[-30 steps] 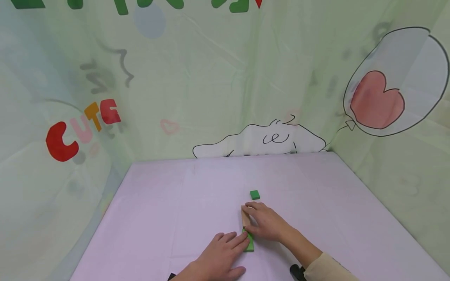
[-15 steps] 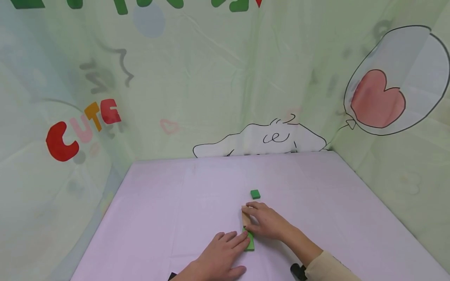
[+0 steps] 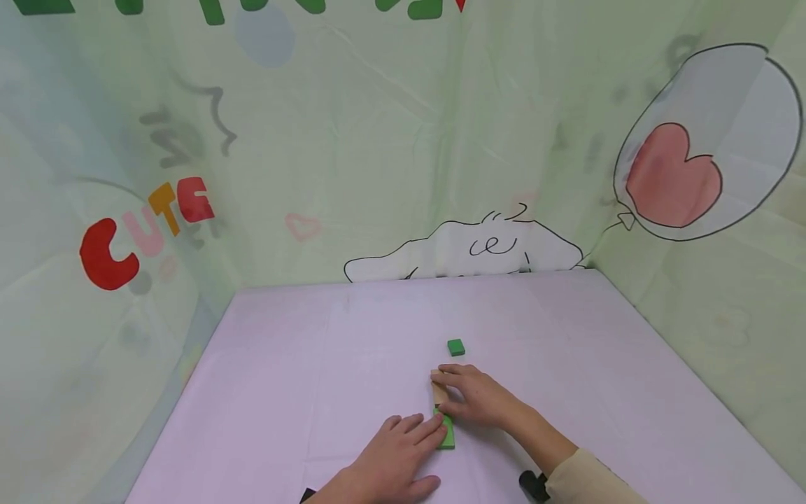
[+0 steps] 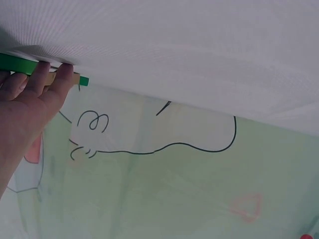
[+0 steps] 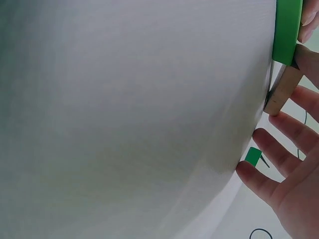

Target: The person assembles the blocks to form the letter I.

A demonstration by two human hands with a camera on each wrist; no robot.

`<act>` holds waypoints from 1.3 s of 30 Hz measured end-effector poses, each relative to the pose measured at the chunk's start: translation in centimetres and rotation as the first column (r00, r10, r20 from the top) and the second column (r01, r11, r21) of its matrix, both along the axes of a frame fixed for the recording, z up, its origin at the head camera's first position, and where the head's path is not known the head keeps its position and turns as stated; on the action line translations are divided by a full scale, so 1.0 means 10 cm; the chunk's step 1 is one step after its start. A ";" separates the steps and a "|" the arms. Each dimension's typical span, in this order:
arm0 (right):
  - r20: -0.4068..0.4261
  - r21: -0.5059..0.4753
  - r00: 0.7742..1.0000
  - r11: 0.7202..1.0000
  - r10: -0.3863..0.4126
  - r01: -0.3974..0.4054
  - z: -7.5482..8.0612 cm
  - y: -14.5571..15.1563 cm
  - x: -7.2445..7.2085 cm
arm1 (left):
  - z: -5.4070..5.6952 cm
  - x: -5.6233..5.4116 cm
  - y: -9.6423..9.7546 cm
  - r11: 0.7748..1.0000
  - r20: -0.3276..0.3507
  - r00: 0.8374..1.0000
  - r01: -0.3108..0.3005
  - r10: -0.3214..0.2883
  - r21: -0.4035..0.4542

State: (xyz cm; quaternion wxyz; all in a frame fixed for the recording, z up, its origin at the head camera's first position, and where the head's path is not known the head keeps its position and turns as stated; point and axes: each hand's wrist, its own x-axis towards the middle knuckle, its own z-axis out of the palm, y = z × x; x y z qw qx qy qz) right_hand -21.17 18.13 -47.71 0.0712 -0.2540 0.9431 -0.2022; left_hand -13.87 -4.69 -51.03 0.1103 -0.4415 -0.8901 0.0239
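A long green block [image 3: 448,440] lies on the table, with my left hand [image 3: 398,458] resting its straight fingertips on it. Just beyond, end to end with it, is a bare wooden block [image 3: 439,395]. My right hand [image 3: 478,400] holds this wooden block, thumb at its near end and fingers at the far end. In the right wrist view, the wooden block [image 5: 283,92] looks slightly tilted beside the green block's end [image 5: 287,35]. A small green block [image 3: 456,347] lies farther back, apart from both hands. My fingers partly cover the two long blocks.
The table [image 3: 302,364] has a pale lilac cloth. Printed curtains [image 3: 378,154] close in the back and both sides. A black object [image 3: 532,484] shows at the right wrist, beside the sleeve [image 3: 592,479].
My hands and the blocks stay almost in place. The far fingers of my right hand have shifted very slightly toward me; the view itself drifts a little.
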 end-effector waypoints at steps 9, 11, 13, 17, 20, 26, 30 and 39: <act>0.009 0.000 1.000 1.000 0.017 -0.017 0.00 0.00 -0.01 | 0.00 0.00 0.00 0.999 0.058 0.998 -0.018 0.019 -0.031; 0.007 0.003 1.000 1.000 0.016 -0.016 0.00 0.01 -0.01 | 0.00 0.00 0.00 0.999 0.067 0.997 -0.021 0.023 -0.036; 0.005 0.003 1.000 1.000 0.015 -0.015 0.00 0.01 -0.01 | 0.00 0.00 0.01 0.999 0.064 0.998 -0.022 0.024 -0.036; -0.001 -0.001 1.000 1.000 0.012 -0.012 -0.01 0.02 -0.02 | 0.01 -0.01 0.02 0.999 0.051 0.998 -0.022 0.024 -0.033; -0.002 0.000 1.000 1.000 0.015 -0.015 -0.02 0.02 -0.03 | 0.00 -0.02 0.02 0.999 0.045 0.999 -0.020 0.021 -0.030; -0.006 0.004 1.000 1.000 0.017 -0.017 -0.05 0.02 -0.03 | -0.01 0.00 0.02 0.999 0.039 0.999 -0.014 0.015 -0.031; -0.011 0.001 1.000 1.000 0.013 -0.013 -0.06 0.03 -0.02 | -0.01 0.00 0.02 0.999 0.031 0.999 -0.010 0.011 -0.031; -0.017 0.013 1.000 1.000 0.002 -0.002 -0.07 0.02 -0.01 | -0.02 -0.01 0.02 0.999 0.041 0.999 -0.013 0.015 -0.037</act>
